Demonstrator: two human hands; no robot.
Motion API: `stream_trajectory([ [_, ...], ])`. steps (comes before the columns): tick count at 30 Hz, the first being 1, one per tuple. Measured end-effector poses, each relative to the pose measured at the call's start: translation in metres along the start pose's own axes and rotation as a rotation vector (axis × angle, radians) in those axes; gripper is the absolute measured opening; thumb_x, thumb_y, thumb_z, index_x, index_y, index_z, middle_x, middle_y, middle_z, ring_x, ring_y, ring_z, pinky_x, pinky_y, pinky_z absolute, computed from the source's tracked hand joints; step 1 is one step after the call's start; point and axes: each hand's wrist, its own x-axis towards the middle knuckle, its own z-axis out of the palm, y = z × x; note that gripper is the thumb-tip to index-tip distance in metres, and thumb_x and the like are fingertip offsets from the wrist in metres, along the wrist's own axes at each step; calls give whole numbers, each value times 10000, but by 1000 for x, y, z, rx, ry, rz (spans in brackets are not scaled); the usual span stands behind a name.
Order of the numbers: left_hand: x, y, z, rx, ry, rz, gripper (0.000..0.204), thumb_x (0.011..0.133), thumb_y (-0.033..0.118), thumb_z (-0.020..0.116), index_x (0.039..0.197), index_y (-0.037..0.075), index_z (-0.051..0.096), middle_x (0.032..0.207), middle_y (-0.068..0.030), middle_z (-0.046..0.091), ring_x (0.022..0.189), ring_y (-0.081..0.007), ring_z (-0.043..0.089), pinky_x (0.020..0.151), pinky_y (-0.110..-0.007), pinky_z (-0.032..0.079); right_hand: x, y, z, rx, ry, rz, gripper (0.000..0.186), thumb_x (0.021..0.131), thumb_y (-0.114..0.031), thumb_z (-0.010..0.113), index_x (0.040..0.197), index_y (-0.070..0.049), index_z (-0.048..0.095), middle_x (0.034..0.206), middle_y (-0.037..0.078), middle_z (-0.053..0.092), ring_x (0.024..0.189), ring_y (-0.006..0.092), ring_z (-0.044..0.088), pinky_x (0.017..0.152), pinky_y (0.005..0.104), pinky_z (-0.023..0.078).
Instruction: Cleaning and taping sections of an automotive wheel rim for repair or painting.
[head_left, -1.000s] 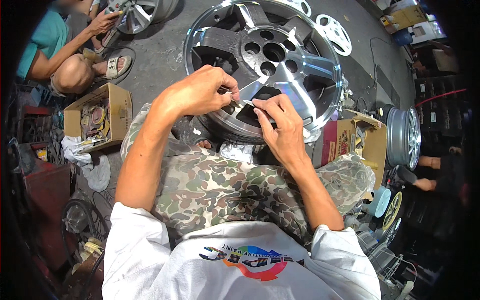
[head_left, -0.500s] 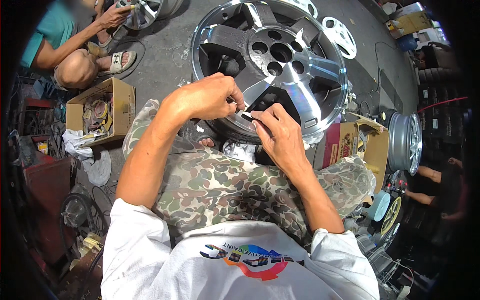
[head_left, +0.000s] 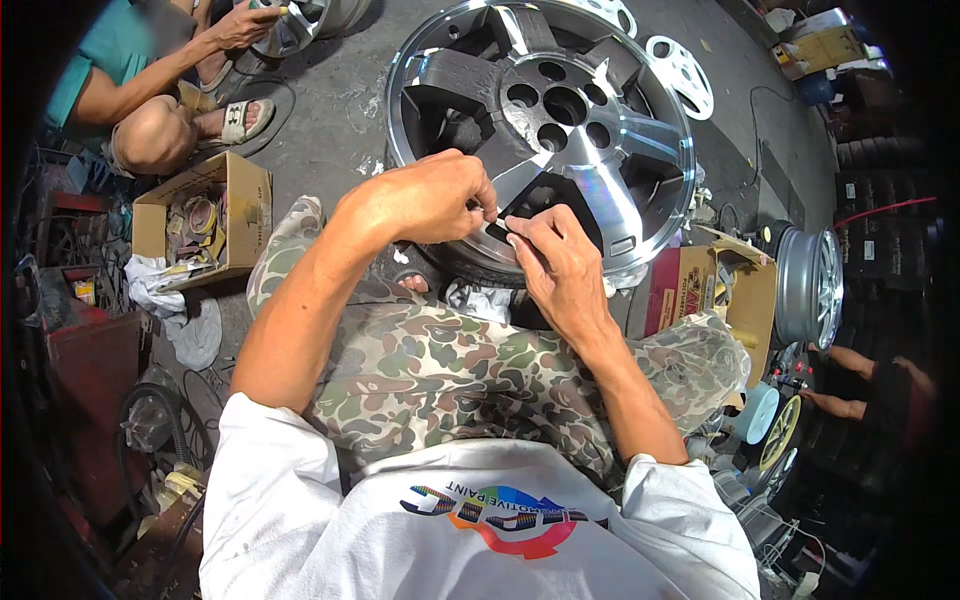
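A silver alloy wheel (head_left: 625, 200) with black-painted recesses lies face up on a dark tyre or support in front of my camouflage-clad knees, with white scraps on its face and around its edge. My left hand (head_left: 445, 200) is closed in a pinch on a small white strip (head_left: 502, 222), above the wheel's near edge. My right hand (head_left: 555, 260) pinches at the strip's other end, fingertips at the edge of a dark spoke opening. The strip is tiny and partly hidden by fingers.
A co-worker (head_left: 145, 95) at upper left handles another wheel (head_left: 290, 30). Cardboard boxes (head_left: 160, 230) (head_left: 730, 300) flank me. An upright silver rim (head_left: 800, 285), white templates (head_left: 680, 80) and hoses are around. Another person's arms (head_left: 840, 405) show at far right.
My hands have drawn closer together, with my left hand moving slightly right and down toward my right. The wheel appears a little farther right in the picture.
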Motion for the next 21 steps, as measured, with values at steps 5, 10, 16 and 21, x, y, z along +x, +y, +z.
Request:
stream_trajectory([
  [5,3,-7,-2,-124,35,48,212,871,60,634,1033,-25,742,984,-184,751,875,-309,724,807,-386,566,5,2,-2,-2,47,-5,176,893,3,724,1068,-10,733,902,120,591,766,271,645,681,391,512],
  [10,2,-5,-3,-133,287,136,148,868,71,667,988,-10,696,892,-155,720,821,-312,694,772,-396,551,18,9,-22,-73,248,-44,179,900,3,719,1078,-6,730,911,128,632,790,266,645,703,368,521],
  [16,8,0,12,56,193,113,141,798,88,751,903,26,678,937,-145,672,900,-362,662,799,-443,527,14,10,-25,-3,173,107,185,898,0,723,1081,-15,742,916,120,642,754,235,647,657,337,514],
  [21,11,-6,25,169,289,260,138,790,72,738,886,17,654,909,-152,651,871,-383,663,750,-466,518,12,13,-24,-16,176,48,176,900,-4,722,1075,-9,738,914,120,644,748,229,652,654,339,514],
])
